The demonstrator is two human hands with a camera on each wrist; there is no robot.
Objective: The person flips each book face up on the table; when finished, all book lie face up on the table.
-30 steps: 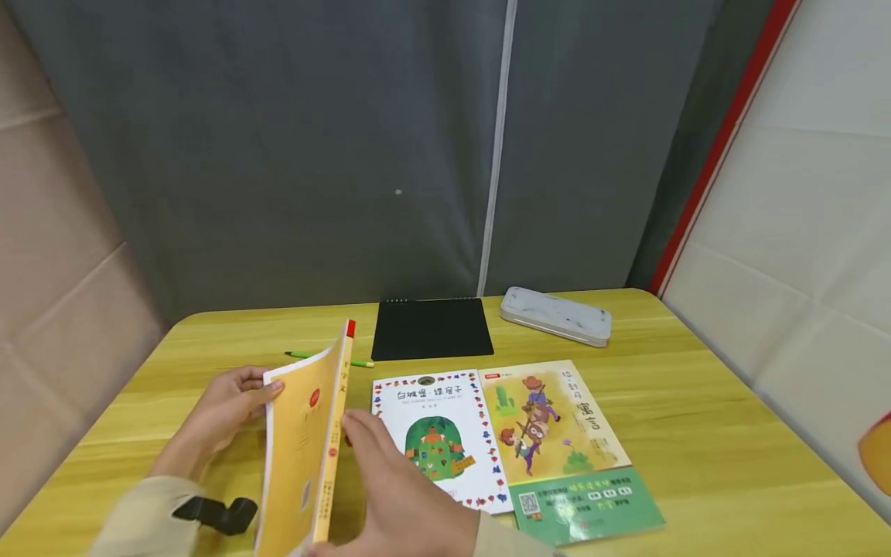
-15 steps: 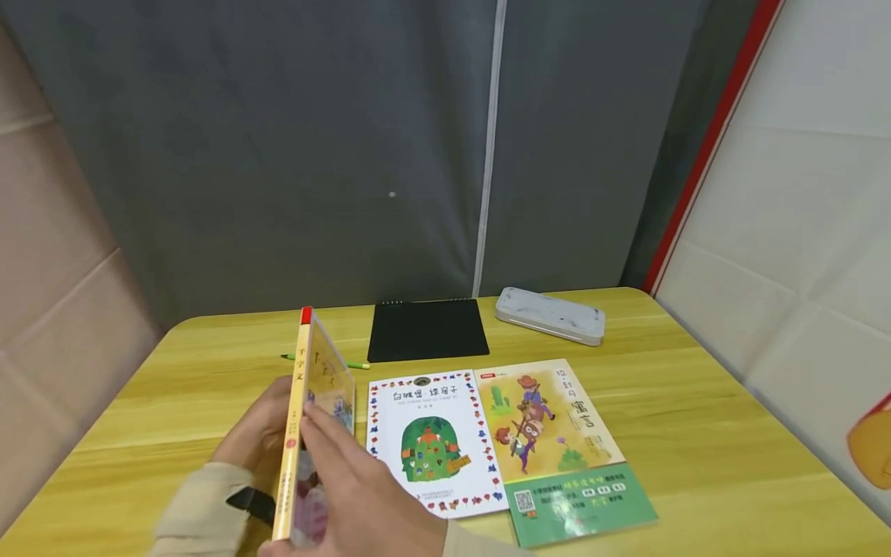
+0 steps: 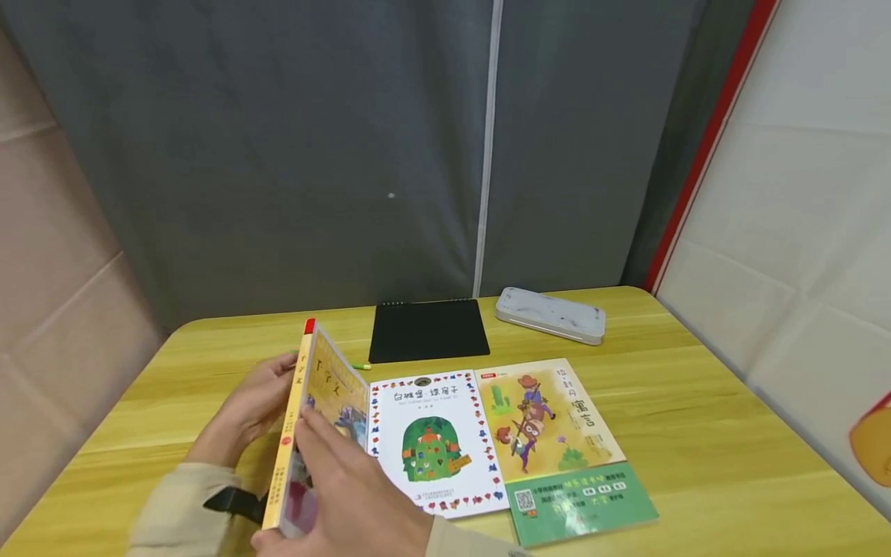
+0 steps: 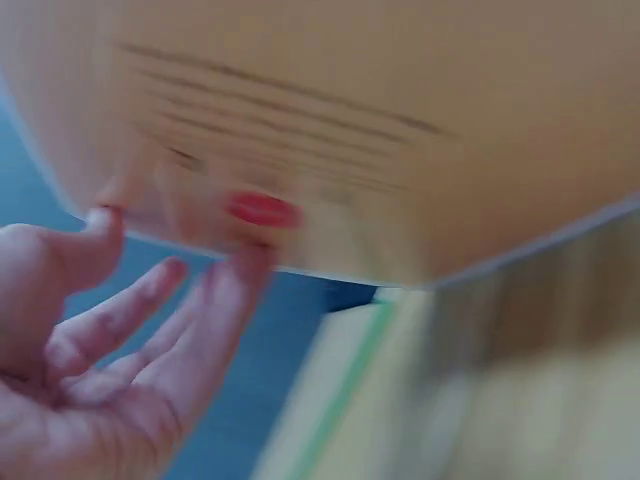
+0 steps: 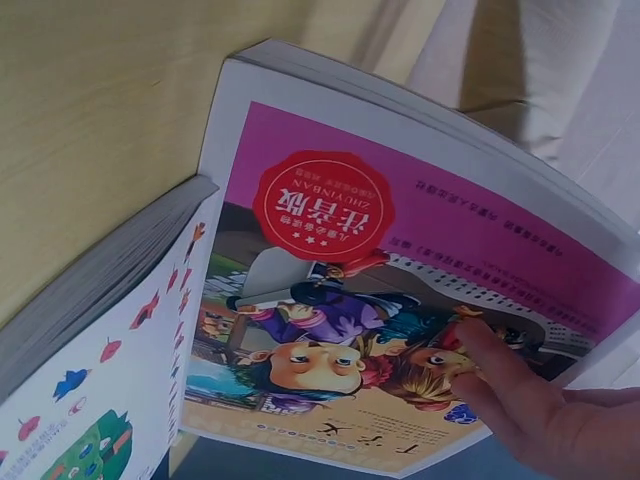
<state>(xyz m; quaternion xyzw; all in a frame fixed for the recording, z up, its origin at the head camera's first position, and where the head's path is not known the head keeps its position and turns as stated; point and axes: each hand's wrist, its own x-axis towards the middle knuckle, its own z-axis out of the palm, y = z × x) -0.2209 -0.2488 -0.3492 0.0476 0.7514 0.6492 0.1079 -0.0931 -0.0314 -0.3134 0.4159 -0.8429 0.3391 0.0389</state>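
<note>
A yellow paperback book (image 3: 339, 387) stands tilted on the left half of the table, its spine (image 3: 295, 406) facing me and its illustrated front cover turned right. My right hand (image 3: 362, 491) holds it near the spine, fingers on the front cover and thumb by the lower spine. In the right wrist view, fingertips of the right hand (image 5: 540, 420) lie on the cover picture. Behind the book is my left hand (image 3: 254, 406); the left wrist view shows the left hand (image 4: 140, 350) with spread fingers touching the back cover (image 4: 330, 110), which is blurred.
A white-covered book (image 3: 435, 487) lies just right of the yellow one, beside a yellow-and-green book (image 3: 585, 503). Farther back are a black spiral-bound pad (image 3: 430, 333), a grey-white case (image 3: 550, 315) and a mostly hidden green pencil (image 3: 362, 367). Grey curtain (image 3: 278, 155) rises behind the table.
The yellow book has turned from showing its back cover to showing its front cover. It has shifted a little left, and its fore edge now reaches the white book.
</note>
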